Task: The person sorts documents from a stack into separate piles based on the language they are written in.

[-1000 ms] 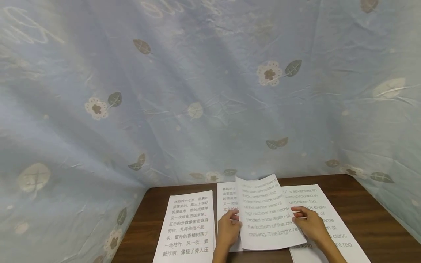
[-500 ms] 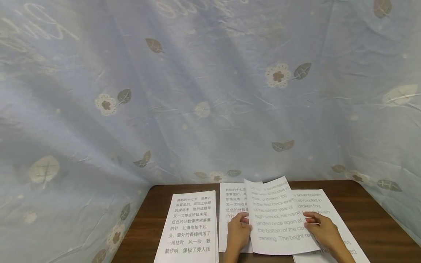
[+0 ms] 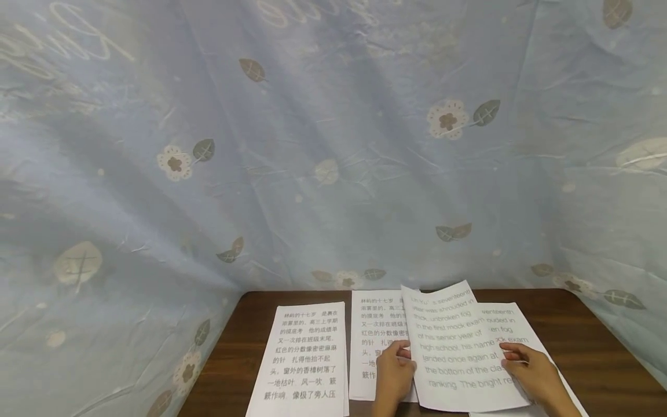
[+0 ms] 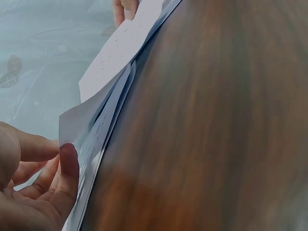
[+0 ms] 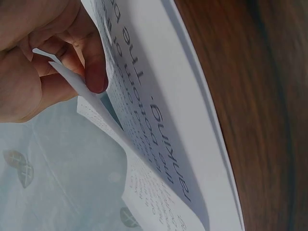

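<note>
A white printed sheet (image 3: 453,353) with large English text is raised, its upper corners curling up. My left hand (image 3: 397,373) pinches its left edge between thumb and fingers. At the right edge my right hand (image 3: 534,373) pinches the same sheet, as the right wrist view also shows with the paper edge (image 5: 72,79) between thumb and fingers. Below the sheet lie a middle stack (image 3: 359,385) with Chinese text, partly covered, and a right stack (image 3: 513,313) with English text, mostly hidden by the sheet and my right hand.
A third stack (image 3: 299,370) with Chinese text lies on the left of the dark wooden table (image 3: 224,359). Behind the table and along its sides hangs a pale blue cloth (image 3: 333,145) with flowers and leaves.
Both hands have carried the raised sheet to the right, uncovering more of the middle stack and covering more of the right one. The head view has also shifted slightly.
</note>
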A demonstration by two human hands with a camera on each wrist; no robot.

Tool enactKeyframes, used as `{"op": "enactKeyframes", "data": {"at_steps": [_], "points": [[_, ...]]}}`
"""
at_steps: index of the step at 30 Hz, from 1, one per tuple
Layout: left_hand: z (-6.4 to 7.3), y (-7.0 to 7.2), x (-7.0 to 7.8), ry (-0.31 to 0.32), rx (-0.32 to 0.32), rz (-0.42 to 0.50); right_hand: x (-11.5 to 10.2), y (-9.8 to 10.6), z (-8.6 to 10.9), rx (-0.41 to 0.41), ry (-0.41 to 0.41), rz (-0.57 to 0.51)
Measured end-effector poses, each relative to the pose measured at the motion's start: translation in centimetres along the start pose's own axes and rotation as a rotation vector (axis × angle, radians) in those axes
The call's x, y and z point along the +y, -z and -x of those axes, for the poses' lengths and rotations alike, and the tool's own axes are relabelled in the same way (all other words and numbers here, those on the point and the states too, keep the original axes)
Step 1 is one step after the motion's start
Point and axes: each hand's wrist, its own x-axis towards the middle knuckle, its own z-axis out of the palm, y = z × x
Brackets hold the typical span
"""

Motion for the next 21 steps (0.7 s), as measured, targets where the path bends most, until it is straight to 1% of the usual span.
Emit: {"op": "enactKeyframes", "data": {"at_steps": [3, 7, 15, 21], "points": [[0.3, -0.6, -0.1, 0.022, 0.002, 0.007, 0.7, 0.4, 0.1, -0.010, -0.009, 0.009], [0.8, -1.1, 0.0, 0.022, 0.003, 0.030, 1.6, 0.8, 0.1, -0.015, -0.014, 0.021], [1.1, -2.5, 0.6, 0.025, -0.010, 0.082, 3.0, 2.0, 0.3, -0.004, 0.009, 0.047], [1.2, -3.5, 1.4, 0.033, -0.036, 0.101, 3.8, 3.2, 0.2, -0.021, -0.016, 0.075]]}}
